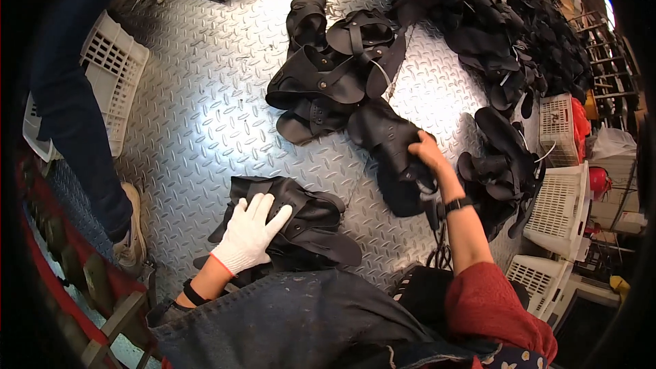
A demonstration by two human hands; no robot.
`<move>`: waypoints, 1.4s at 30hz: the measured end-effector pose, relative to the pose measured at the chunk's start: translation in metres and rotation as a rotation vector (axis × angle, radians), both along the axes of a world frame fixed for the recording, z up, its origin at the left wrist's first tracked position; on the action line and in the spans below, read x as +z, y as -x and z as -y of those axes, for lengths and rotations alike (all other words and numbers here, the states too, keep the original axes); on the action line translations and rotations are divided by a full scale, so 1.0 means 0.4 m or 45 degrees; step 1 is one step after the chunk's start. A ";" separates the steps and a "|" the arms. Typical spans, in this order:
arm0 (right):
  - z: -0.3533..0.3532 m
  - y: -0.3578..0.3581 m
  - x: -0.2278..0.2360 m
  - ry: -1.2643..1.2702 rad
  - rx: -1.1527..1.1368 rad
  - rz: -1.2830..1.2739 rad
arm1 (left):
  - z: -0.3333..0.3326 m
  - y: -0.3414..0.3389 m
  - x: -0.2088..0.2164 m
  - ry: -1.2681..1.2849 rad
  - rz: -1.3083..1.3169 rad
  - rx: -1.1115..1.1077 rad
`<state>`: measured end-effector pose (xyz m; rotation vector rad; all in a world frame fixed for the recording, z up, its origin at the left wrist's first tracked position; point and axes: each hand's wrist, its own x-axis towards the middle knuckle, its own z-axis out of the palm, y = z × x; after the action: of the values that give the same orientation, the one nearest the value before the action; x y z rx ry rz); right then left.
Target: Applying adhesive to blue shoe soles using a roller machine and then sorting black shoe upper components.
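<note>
While another person's dark-trousered leg (pixel 85 137) crossed the metal floor's (pixel 171 130) left edge, it hid part of a white crate (pixel 126 61); both ran into the dark rim of the view. Right of the pale shoe (pixel 134 229), toward the near edge, the white-gloved left hand (pixel 242 234) lay with fingers spread on a stack of black leather pieces (pixel 324 242), whose lower part disappeared behind the dark apron (pixel 287 311). Bare patterned metal stretched openly from the crate to a riveted black cluster (pixel 318 75) at mid-floor; a small mark on one piece there was too tiny to read. Touching that cluster, another black leather piece (pixel 383 133) lay under the bare right hand (pixel 429 152), its fingers bent at the piece's side; whether they pinched it, I could not tell. Toward the right edge, a smaller heap (pixel 502 171) left little room beside white baskets (pixel 557 208), and in the far right corner single pieces blurred together in a large dark pile (pixel 488 34).
</note>
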<state>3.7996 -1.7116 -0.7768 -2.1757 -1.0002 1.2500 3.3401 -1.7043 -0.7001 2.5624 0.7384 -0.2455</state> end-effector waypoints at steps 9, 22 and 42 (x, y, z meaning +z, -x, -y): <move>0.049 0.592 0.044 0.020 0.922 0.234 | 0.102 -0.039 0.012 -0.608 0.622 -0.322; 0.046 0.655 -0.019 0.071 1.051 0.357 | -0.304 -0.405 -0.159 -0.359 -0.273 0.567; -0.627 0.199 -0.004 -0.044 -0.152 0.926 | -0.050 -0.091 -0.074 -0.397 0.034 -0.191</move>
<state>3.7200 -1.4607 -0.7783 -2.6701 -1.1031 0.3605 3.3767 -1.6845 -0.7298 2.9154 0.6157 -0.1529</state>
